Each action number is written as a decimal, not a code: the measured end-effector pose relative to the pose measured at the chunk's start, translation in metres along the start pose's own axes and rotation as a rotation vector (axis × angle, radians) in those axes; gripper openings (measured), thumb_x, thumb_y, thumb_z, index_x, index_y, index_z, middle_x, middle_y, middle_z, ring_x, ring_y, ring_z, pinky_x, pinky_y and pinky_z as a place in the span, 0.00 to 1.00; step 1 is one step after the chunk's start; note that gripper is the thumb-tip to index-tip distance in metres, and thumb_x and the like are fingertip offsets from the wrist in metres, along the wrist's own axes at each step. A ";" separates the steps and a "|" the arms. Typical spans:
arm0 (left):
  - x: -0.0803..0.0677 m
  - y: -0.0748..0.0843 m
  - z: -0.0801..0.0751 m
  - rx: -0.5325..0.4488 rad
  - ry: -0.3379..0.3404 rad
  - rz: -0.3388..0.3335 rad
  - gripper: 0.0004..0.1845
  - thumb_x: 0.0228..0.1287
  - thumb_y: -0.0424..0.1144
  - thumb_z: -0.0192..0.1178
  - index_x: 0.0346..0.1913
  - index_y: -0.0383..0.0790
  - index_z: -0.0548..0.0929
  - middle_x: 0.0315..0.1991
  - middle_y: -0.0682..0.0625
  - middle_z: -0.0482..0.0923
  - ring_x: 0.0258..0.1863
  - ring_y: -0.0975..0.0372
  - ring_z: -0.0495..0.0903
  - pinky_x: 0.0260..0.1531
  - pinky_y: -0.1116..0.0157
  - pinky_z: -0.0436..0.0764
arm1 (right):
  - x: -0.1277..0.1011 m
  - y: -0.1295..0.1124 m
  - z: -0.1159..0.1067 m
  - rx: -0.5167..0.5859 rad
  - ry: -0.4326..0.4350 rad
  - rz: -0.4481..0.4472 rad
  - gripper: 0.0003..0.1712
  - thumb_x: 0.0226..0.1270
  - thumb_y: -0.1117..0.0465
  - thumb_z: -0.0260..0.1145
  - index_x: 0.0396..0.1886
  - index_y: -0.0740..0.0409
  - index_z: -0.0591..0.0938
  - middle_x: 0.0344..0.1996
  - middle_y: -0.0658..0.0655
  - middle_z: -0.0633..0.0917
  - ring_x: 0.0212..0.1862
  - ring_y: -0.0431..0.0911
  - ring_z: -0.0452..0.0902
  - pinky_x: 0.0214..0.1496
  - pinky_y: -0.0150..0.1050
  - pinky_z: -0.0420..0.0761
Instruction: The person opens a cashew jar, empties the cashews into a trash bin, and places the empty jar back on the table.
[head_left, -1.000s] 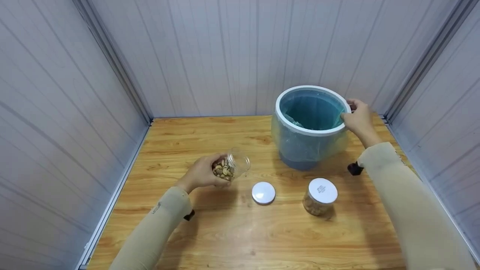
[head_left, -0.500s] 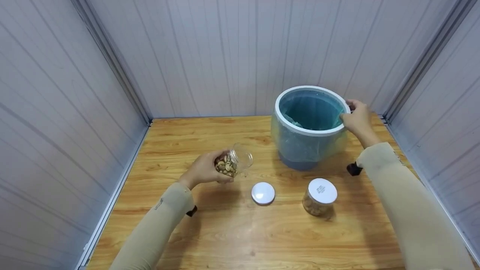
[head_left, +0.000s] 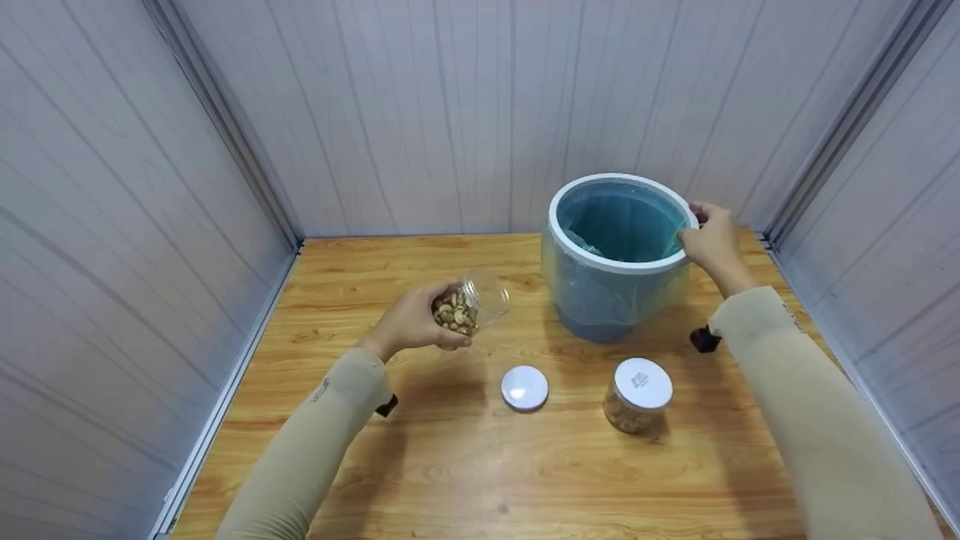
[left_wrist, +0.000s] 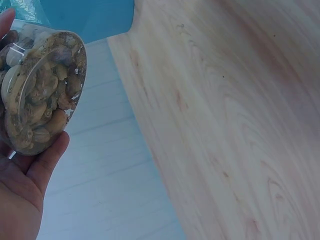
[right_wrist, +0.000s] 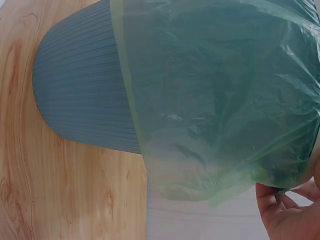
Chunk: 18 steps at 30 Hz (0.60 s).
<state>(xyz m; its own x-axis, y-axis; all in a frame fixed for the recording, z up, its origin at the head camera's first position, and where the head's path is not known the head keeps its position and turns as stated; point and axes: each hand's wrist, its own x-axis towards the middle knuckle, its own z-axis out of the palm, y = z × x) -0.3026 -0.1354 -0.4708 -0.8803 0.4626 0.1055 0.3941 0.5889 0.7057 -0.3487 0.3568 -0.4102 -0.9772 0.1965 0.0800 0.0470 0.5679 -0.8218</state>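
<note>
2 clear plastic jars of mixed nuts in play, plus 1 round white lid (head_left: 524, 388) lying loose on the wooden table (head_left: 420, 465) in front of the bin, to its left. Left hand (head_left: 409, 324) wrapped round the open, lidless jar (head_left: 470, 304), fingers curled about its lower half, jar lifted off the table and tipped with its mouth aimed toward the round blue bin with a white rim (head_left: 617, 255); nuts heaped toward the palm end, none seen spilling. Left of the bin, near but not over its rim. Right hand (head_left: 711, 238) clamped on the bin's right rim, thumb and fingers pinching the edge along with the green translucent bag liner (right_wrist: 215, 100); steadying, by the look of it. Second jar with its white lid on (head_left: 638, 395) upright just in front of the bin, untouched. Judged step: carrying the open jar across for emptying, pour not yet begun. Next move calls for bringing the jar mouth above the bin opening before tipping further, with a firm hold on the rim so bin and liner stay put.
</note>
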 end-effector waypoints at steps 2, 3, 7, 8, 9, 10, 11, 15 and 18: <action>0.004 0.001 -0.001 -0.013 0.002 0.011 0.54 0.45 0.48 0.89 0.79 0.51 0.76 0.66 0.46 0.85 0.62 0.52 0.84 0.65 0.48 0.85 | -0.001 -0.001 0.000 0.015 -0.008 0.007 0.38 0.75 0.73 0.53 0.83 0.73 0.62 0.74 0.79 0.72 0.72 0.67 0.71 0.78 0.62 0.75; 0.005 0.002 -0.002 -0.018 0.003 0.018 0.54 0.45 0.47 0.89 0.79 0.51 0.76 0.66 0.47 0.85 0.62 0.52 0.84 0.65 0.49 0.85 | -0.001 -0.001 0.000 0.016 -0.010 0.008 0.38 0.75 0.73 0.53 0.84 0.72 0.62 0.74 0.79 0.72 0.72 0.67 0.71 0.78 0.62 0.75; 0.011 0.006 -0.005 -0.031 0.011 0.035 0.53 0.46 0.46 0.89 0.79 0.47 0.76 0.64 0.45 0.85 0.61 0.51 0.84 0.65 0.49 0.85 | -0.001 -0.001 0.001 0.014 -0.015 0.013 0.38 0.76 0.73 0.52 0.84 0.72 0.61 0.75 0.79 0.72 0.72 0.67 0.71 0.77 0.62 0.75; 0.013 0.007 -0.006 -0.028 0.015 0.036 0.53 0.45 0.46 0.89 0.78 0.46 0.76 0.64 0.45 0.86 0.61 0.51 0.84 0.65 0.50 0.85 | -0.001 -0.001 0.001 0.014 -0.017 0.015 0.38 0.76 0.73 0.52 0.84 0.72 0.61 0.75 0.79 0.71 0.72 0.68 0.71 0.77 0.62 0.74; 0.014 0.008 -0.007 -0.025 0.017 0.037 0.53 0.45 0.46 0.89 0.78 0.46 0.76 0.63 0.45 0.86 0.61 0.51 0.84 0.65 0.50 0.85 | -0.001 0.000 0.001 0.011 -0.019 0.018 0.38 0.77 0.73 0.52 0.84 0.72 0.60 0.76 0.79 0.71 0.73 0.68 0.71 0.77 0.62 0.74; 0.015 0.009 -0.007 -0.022 0.019 0.038 0.53 0.45 0.47 0.89 0.78 0.46 0.76 0.62 0.45 0.86 0.60 0.51 0.85 0.64 0.50 0.85 | -0.001 0.000 0.001 0.012 -0.020 0.019 0.38 0.77 0.74 0.52 0.85 0.72 0.60 0.76 0.79 0.71 0.73 0.68 0.71 0.78 0.62 0.74; 0.016 0.010 -0.008 -0.017 0.020 0.039 0.53 0.45 0.47 0.89 0.78 0.46 0.76 0.62 0.45 0.86 0.60 0.51 0.85 0.64 0.50 0.86 | 0.000 0.000 0.002 0.012 -0.020 0.020 0.38 0.77 0.74 0.52 0.85 0.71 0.60 0.76 0.78 0.70 0.74 0.68 0.71 0.78 0.62 0.74; 0.020 0.012 -0.010 -0.024 0.016 0.034 0.54 0.45 0.48 0.89 0.78 0.48 0.76 0.61 0.45 0.86 0.59 0.52 0.85 0.63 0.51 0.86 | 0.001 -0.001 0.002 0.015 -0.018 0.021 0.38 0.76 0.74 0.52 0.85 0.71 0.60 0.77 0.78 0.70 0.74 0.68 0.70 0.78 0.62 0.73; 0.023 0.015 -0.012 -0.026 0.016 0.036 0.54 0.45 0.48 0.89 0.78 0.47 0.76 0.62 0.45 0.86 0.59 0.52 0.85 0.63 0.51 0.86 | 0.003 -0.002 0.003 0.012 -0.017 0.019 0.38 0.75 0.74 0.52 0.84 0.71 0.60 0.77 0.78 0.71 0.75 0.68 0.70 0.78 0.62 0.73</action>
<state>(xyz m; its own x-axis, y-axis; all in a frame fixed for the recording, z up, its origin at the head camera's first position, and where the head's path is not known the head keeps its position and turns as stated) -0.3205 -0.1239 -0.4490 -0.8699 0.4723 0.1420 0.4184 0.5544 0.7195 -0.3519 0.3540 -0.4098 -0.9795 0.1936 0.0548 0.0632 0.5546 -0.8297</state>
